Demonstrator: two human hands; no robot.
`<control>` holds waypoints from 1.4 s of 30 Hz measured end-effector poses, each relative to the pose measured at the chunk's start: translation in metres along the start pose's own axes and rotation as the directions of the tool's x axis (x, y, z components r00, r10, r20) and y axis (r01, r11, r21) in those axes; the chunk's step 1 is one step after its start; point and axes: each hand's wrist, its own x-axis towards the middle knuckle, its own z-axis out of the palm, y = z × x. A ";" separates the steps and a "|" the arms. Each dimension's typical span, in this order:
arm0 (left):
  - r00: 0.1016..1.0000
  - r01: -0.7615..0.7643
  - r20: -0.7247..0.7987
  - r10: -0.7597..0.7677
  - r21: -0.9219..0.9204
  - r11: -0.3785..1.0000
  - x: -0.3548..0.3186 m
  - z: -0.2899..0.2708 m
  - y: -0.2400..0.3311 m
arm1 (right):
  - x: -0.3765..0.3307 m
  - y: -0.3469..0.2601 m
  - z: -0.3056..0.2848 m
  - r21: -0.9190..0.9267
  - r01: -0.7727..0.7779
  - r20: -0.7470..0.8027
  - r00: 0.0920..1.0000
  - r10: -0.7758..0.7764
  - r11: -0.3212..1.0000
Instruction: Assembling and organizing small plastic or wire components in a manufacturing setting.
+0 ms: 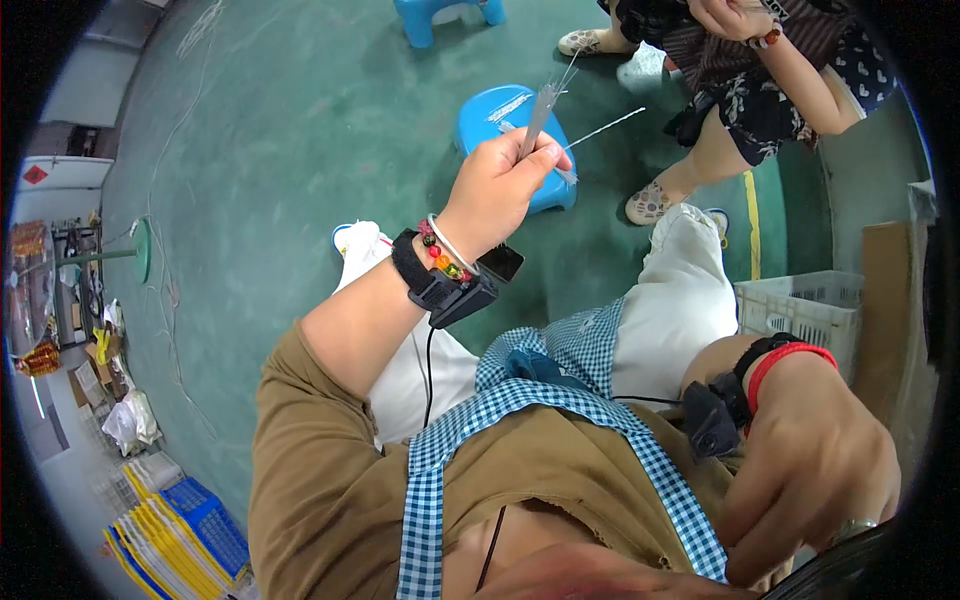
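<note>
Workshop, green floor, stacked crates

Blue stool ahead, white crate right

Left hand raised ahead, bundle of thin wires in its fingers, above the plastic stool on the floor. Right hand low at right, beside the crate. Another person beyond the stool.
</note>
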 end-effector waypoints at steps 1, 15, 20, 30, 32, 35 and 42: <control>1.000 0.003 -0.001 -0.003 -0.007 1.000 0.001 0.000 0.001 | -0.003 -0.005 0.000 -0.018 -0.028 0.002 1.000 0.028 0.999; 1.000 0.015 0.008 -0.015 -0.022 1.000 0.006 -0.003 0.001 | 0.001 -0.011 -0.015 -0.233 -0.102 -0.063 0.994 0.089 0.967; 1.000 0.001 0.014 -0.001 0.018 1.000 0.005 -0.003 0.000 | -0.025 -0.014 -0.013 -0.243 0.043 0.132 0.991 -0.011 0.969; 0.999 -0.038 0.041 0.036 0.046 0.998 0.010 -0.001 0.001 | 0.015 -0.007 -0.023 -0.247 0.348 -0.024 0.931 -0.365 0.904; 1.000 -0.004 0.030 0.003 0.034 0.999 0.011 -0.001 0.001 | 0.016 -0.014 -0.016 -0.220 0.258 -0.103 0.953 -0.286 0.941; 1.000 0.004 -0.022 -0.003 0.025 1.000 0.007 -0.004 0.004 | 0.016 -0.020 0.011 -0.452 0.223 -0.236 0.904 -0.357 0.863; 0.998 0.060 -0.018 -0.061 -0.043 0.997 0.018 0.009 0.003 | 0.032 0.000 0.024 -0.805 0.440 0.012 0.683 -0.730 0.398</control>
